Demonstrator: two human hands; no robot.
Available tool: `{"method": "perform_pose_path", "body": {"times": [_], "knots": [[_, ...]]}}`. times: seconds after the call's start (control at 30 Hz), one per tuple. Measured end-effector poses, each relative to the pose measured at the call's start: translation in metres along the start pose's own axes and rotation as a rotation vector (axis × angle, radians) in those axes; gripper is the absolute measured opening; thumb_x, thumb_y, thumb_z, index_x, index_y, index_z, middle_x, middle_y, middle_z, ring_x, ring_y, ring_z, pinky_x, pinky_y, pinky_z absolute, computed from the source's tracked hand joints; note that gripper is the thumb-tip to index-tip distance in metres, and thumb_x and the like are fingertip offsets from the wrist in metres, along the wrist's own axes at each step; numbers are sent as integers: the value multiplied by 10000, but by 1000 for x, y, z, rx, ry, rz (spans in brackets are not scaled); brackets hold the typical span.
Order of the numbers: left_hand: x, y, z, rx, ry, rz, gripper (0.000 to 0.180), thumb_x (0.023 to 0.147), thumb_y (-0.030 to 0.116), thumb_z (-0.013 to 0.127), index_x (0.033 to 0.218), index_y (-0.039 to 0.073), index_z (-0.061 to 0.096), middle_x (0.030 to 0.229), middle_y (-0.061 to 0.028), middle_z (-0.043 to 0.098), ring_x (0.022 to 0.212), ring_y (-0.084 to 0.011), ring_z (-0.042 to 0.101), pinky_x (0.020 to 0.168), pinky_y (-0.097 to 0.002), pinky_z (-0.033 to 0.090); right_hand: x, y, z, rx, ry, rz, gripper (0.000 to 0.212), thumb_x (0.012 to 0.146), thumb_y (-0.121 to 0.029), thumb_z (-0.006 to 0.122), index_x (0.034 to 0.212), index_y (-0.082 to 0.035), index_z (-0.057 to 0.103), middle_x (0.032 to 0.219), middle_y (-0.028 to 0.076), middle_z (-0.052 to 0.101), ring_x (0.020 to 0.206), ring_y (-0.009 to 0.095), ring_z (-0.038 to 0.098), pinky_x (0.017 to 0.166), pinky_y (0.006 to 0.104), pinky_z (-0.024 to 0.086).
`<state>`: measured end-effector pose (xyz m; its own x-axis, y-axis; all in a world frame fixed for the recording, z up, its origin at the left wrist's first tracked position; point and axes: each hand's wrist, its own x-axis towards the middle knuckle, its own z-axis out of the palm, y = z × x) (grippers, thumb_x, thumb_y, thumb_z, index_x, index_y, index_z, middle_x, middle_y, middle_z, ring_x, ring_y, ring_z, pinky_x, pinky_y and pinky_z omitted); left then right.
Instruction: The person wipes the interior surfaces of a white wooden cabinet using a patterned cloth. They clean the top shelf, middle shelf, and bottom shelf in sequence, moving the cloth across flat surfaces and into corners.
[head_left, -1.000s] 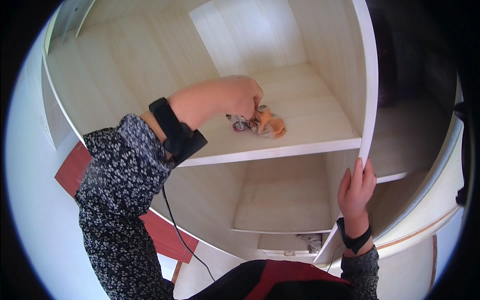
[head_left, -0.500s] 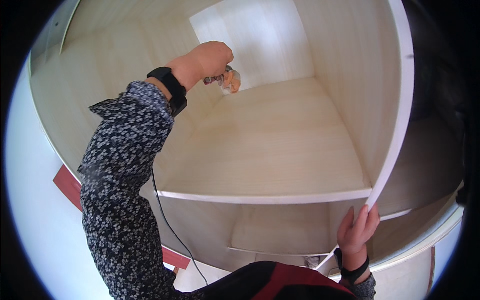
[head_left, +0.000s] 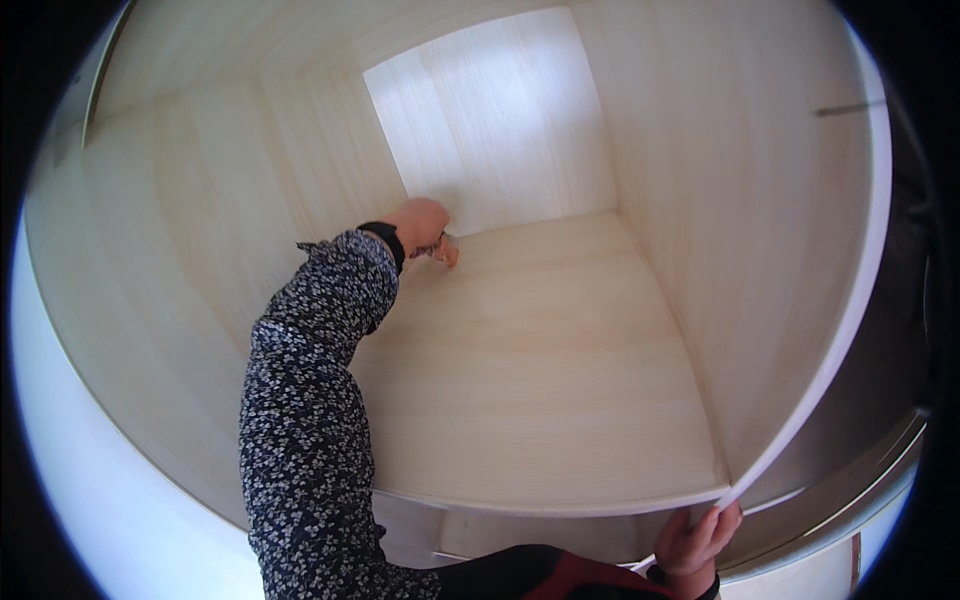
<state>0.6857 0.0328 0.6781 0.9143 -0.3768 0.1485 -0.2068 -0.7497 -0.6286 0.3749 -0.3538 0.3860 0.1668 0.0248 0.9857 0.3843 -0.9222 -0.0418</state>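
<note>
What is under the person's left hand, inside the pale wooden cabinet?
Part of a crumpled orange-and-grey cloth shows below the bare left hand. The rest cannot be seen, because the fingers cover it.

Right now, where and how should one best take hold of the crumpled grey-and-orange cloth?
Probably pinch the cloth by its orange end, coming from the right: this bunched end sticks out below the bare left hand, which hides much of the rest.

We can pass over the pale wood-grained shelf board (head_left: 550, 370), between our black-and-white patterned left sleeve (head_left: 308, 420) and the tall pale wooden right partition (head_left: 740, 220); the flat whitish back panel (head_left: 500, 120) stops us, and our bare right hand (head_left: 692, 543) blocks the partition's lower front edge.
</note>
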Motion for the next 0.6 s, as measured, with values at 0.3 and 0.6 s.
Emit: {"method": "perform_pose_path", "body": {"times": [0.3,0.6], "knots": [[-38,-18,32,-218,-86,-252,217,772,156,506,789,33,684,805,-169,653,746,-317,633,649,-410,490,3,-7,-23,205,-24,21,633,787,9,577,1355,-52,306,1088,249,485,880,355,512,715,430,432],[-43,20,15,-271,-206,-83,150,698,78,520,754,32,651,733,-156,627,630,-301,593,569,-403,467,-8,32,35,404,-88,-7,690,783,-26,624,1386,-84,293,1051,207,512,848,318,522,656,387,445]]}}
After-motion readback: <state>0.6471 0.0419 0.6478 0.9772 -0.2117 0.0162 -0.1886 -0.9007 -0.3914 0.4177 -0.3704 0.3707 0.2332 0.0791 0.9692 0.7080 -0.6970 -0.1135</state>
